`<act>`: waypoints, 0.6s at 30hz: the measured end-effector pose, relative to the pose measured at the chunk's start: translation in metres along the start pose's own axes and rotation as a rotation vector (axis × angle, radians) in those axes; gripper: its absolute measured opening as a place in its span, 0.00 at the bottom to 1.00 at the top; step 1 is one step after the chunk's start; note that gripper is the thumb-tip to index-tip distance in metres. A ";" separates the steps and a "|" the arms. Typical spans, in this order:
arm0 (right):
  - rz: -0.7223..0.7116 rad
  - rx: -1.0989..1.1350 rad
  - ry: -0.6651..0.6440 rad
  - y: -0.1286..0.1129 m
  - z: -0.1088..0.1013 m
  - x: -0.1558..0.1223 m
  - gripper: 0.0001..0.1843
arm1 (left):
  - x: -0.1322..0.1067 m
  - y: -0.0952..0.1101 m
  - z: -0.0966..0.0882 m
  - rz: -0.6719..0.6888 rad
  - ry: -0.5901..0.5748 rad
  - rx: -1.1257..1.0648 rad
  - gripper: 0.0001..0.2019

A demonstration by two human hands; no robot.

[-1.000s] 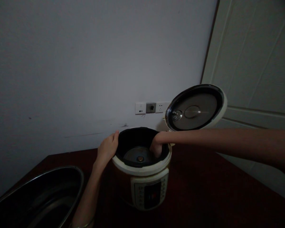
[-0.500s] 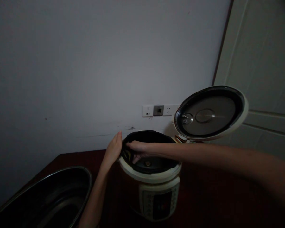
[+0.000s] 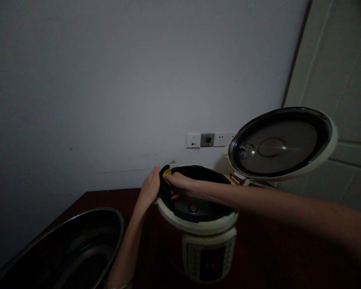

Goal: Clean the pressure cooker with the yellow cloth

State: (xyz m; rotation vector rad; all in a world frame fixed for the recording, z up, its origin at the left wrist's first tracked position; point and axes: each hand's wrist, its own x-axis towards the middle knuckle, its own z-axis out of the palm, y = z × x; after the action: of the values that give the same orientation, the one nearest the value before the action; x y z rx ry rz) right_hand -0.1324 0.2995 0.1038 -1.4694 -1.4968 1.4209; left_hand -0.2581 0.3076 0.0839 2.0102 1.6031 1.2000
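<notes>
Dim light, pale wall behind; cooker [image 3: 195,228] stands upright on a dark red table [image 3: 116,196], cream rim, control panel [image 3: 211,261] on its front. Lid [image 3: 285,142] swung open to the right, hinged at the cooker's back right, inner metal face showing. Left hand [image 3: 151,186] against the outer left side of the rim, fingers close together, pointing up and away; cannot tell whether they grip it. Right hand [image 3: 182,184] reaches across the cooker's mouth from the right, fingers curled in on a cloth [image 3: 167,173], yellow on one face, dark elsewhere; fingertips partly hidden. Cloth sits at the left part of the rim, between the two hands, its upper edge standing above the rim. Round metal knob [image 3: 193,208] at the cooker's inner floor. Large metal basin [image 3: 87,241] near lower left, beside the left forearm; wall sockets [image 3: 193,140] beyond the cooker
</notes>
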 end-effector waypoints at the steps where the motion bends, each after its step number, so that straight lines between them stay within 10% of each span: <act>1: 0.007 -0.069 -0.034 0.001 0.002 -0.007 0.13 | 0.000 0.000 0.000 -0.007 -0.007 -0.020 0.32; 12: 0.214 -0.777 -0.452 0.024 -0.060 -0.071 0.17 | -0.005 0.006 -0.002 0.019 -0.131 0.057 0.31; 18: 0.045 -0.998 -0.145 0.050 -0.106 -0.042 0.10 | -0.008 0.009 -0.005 0.052 -0.163 0.139 0.30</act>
State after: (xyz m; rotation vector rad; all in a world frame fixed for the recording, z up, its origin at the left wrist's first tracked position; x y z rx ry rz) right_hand -0.0099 0.2800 0.0943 -1.9600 -2.4652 0.7936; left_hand -0.2558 0.2961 0.0899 2.1853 1.6022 0.9373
